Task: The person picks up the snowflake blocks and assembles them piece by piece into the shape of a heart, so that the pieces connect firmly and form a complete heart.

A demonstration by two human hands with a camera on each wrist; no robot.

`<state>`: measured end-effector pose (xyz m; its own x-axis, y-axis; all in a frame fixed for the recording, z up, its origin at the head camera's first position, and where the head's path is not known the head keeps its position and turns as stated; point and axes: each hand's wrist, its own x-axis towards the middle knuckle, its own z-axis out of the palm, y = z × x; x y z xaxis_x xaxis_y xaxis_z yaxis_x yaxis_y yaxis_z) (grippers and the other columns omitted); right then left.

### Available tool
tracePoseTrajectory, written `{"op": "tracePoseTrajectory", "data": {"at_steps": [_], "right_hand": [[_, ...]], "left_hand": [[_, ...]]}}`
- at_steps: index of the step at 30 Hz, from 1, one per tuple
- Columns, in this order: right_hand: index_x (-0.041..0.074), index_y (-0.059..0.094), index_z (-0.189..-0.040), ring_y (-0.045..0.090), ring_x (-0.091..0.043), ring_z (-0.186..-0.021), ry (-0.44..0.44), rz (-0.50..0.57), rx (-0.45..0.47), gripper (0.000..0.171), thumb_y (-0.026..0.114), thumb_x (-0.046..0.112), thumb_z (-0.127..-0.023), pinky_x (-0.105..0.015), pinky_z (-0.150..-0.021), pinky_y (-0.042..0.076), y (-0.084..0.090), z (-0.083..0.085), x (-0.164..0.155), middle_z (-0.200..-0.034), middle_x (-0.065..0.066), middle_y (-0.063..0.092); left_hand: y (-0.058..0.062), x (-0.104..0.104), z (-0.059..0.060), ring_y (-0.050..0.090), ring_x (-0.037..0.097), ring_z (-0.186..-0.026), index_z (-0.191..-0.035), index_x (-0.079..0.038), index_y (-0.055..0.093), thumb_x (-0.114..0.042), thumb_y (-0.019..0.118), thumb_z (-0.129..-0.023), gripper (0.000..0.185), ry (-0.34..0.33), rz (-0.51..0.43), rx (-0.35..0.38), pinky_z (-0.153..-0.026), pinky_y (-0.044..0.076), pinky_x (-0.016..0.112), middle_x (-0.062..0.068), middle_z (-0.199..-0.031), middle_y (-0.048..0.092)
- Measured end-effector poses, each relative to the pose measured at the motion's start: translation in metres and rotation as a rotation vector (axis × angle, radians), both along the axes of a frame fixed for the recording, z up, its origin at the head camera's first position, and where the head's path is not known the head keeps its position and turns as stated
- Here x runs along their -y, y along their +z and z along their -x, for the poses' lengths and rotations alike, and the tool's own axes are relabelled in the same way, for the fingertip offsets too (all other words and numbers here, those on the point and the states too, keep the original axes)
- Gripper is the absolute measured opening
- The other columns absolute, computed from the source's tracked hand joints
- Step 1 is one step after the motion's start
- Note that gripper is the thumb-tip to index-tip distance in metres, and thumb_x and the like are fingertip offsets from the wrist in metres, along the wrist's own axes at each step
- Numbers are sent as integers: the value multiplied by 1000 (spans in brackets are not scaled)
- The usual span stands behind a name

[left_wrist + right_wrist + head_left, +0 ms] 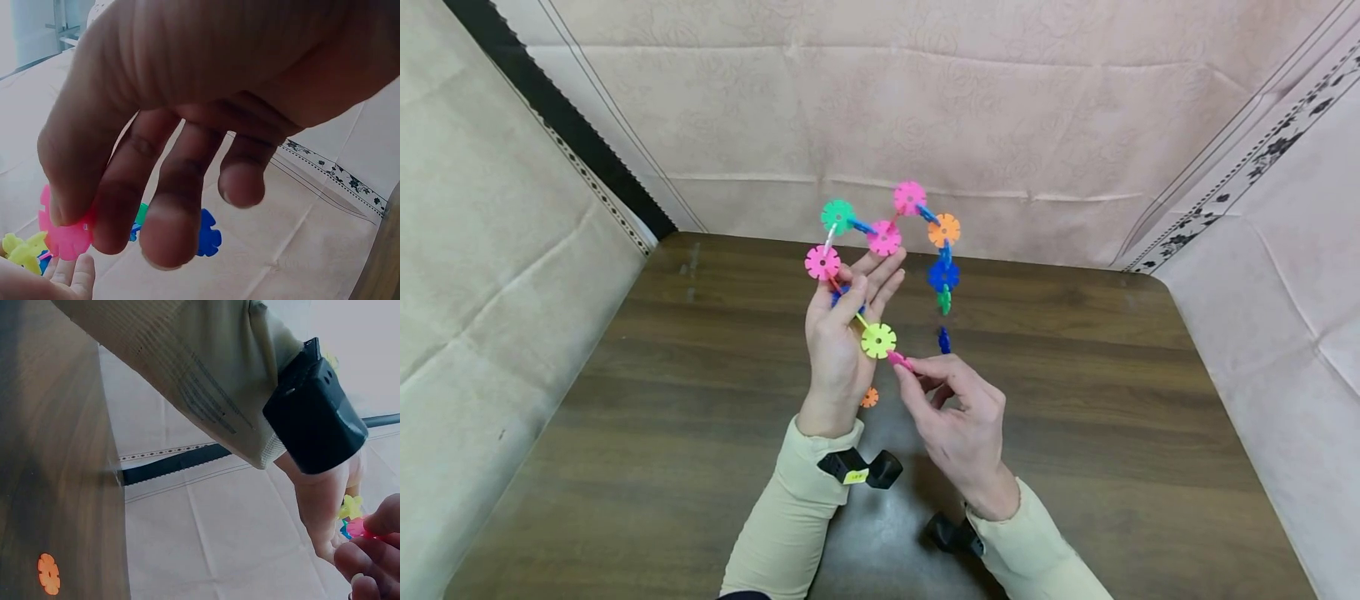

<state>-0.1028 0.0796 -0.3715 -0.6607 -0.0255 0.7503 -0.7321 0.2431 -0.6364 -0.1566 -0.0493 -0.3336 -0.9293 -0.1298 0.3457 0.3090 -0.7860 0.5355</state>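
Observation:
A chain of snowflake-shaped plastic discs [887,237] in pink, green, orange, blue and yellow arches above the wooden table [662,400]. My left hand [842,325] holds the chain near its lower left end, fingers curled around a blue disc, with a pink disc [65,234] by the thumb. A yellow disc [877,340] hangs at that end. My right hand [936,387] pinches a pink disc [899,360] edge-on against the yellow disc. In the right wrist view the pink disc [359,528] shows between the fingertips. The chain's other end, blue and green discs [943,287], hangs free.
A loose orange disc [869,397] lies on the table just below my left hand, also the orange disc [48,573] in the right wrist view. A blue disc [943,339] sits behind my right hand. Pale patterned cloth walls [1000,108] surround the table on three sides.

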Motion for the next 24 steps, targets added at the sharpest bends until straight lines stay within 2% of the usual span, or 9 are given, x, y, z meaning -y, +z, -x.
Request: {"op": "tracePoseTrajectory", "data": {"at_steps": [5, 7, 12, 16, 20, 24], "right_hand": [[6, 73, -96, 60, -10, -63, -1, -10, -1, 16, 76, 2, -81, -19, -49, 47, 1, 0, 1, -83, -3, 72], [5, 74, -96, 60, -11, -63, 1, -21, 4, 15, 76, 3, -81, -21, -48, 48, 0, 0, 1, -84, -3, 72], [4, 75, -96, 60, -12, -64, 12, -30, -20, 17, 75, -1, -80, -24, -49, 49, 0, -1, 2, -83, -5, 71], [3, 75, -95, 59, -12, -64, 24, -22, -53, 11, 74, 8, -86, -20, -52, 49, 0, -1, 3, -84, -6, 71], [2, 75, -95, 59, -12, -62, 21, -24, -86, 15, 71, 15, -89, -20, -53, 50, -1, -1, 5, -83, -6, 71], [1, 75, -94, 58, -12, -60, 11, -20, -120, 12, 72, 9, -87, -21, -52, 51, -2, -1, 5, -82, -6, 71]], "left_hand": [[1, 1, 0, 56, 40, -120, -90, -5, 44, -2, 37, -102, 14, 3, -24, -10, -105, 41, 49, 24, -120, 60], [1, 1, 0, 57, 39, -119, -96, -1, 50, -7, 39, -103, 15, 14, -13, -5, -105, 42, 49, 23, -120, 62], [3, 1, 1, 60, 37, -115, -115, 8, 55, -22, 40, -106, 35, 59, 30, 27, -102, 44, 46, 22, -117, 65], [1, -2, 1, 62, 36, -112, -115, 7, 52, -19, 43, -105, 29, 75, 14, 40, -102, 45, 46, 22, -115, 65], [-1, -6, 2, 63, 35, -111, -115, 5, 50, -17, 45, -104, 24, 100, 16, 53, -103, 43, 46, 23, -114, 65], [-1, -11, 2, 63, 35, -110, -113, 2, 50, -16, 44, -104, 21, 131, 18, 58, -104, 43, 47, 23, -114, 65]]}}
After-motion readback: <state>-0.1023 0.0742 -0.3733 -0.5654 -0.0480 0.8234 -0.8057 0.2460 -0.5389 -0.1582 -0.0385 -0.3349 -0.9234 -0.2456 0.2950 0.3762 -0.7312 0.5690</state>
